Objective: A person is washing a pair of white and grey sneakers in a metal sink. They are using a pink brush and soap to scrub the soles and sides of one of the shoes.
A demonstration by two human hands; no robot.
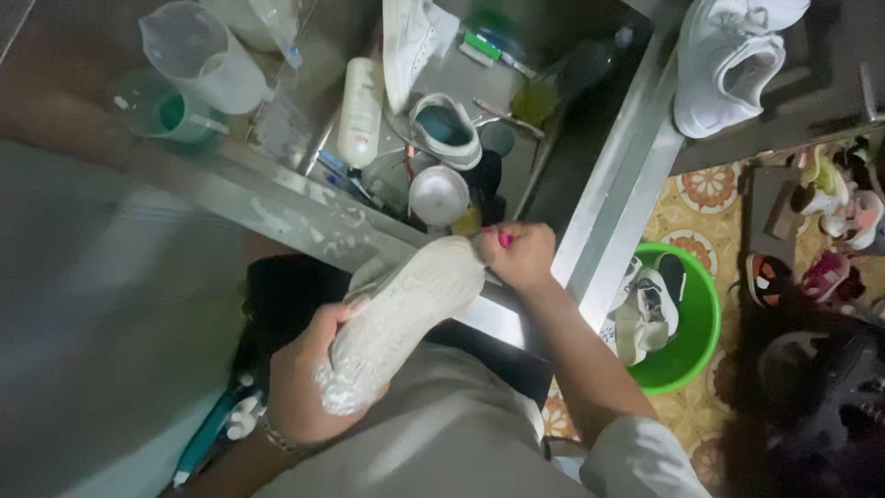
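My left hand (304,387) grips the heel end of a white shoe (410,300) turned sole up over my lap; the sole is covered in whitish foam. At the toe end my right hand (521,254) is closed around a small tool with a pink handle (505,240), and its working end is hidden against the shoe. A bracelet shows on my left wrist.
A metal sink (516,138) ahead holds a white bottle (359,111), a small shoe (445,129), a round lid (438,194) and brushes. A measuring jug (203,55) stands at left. A white sneaker (728,60) rests upper right. A green basin (691,323) with shoes sits on the patterned floor.
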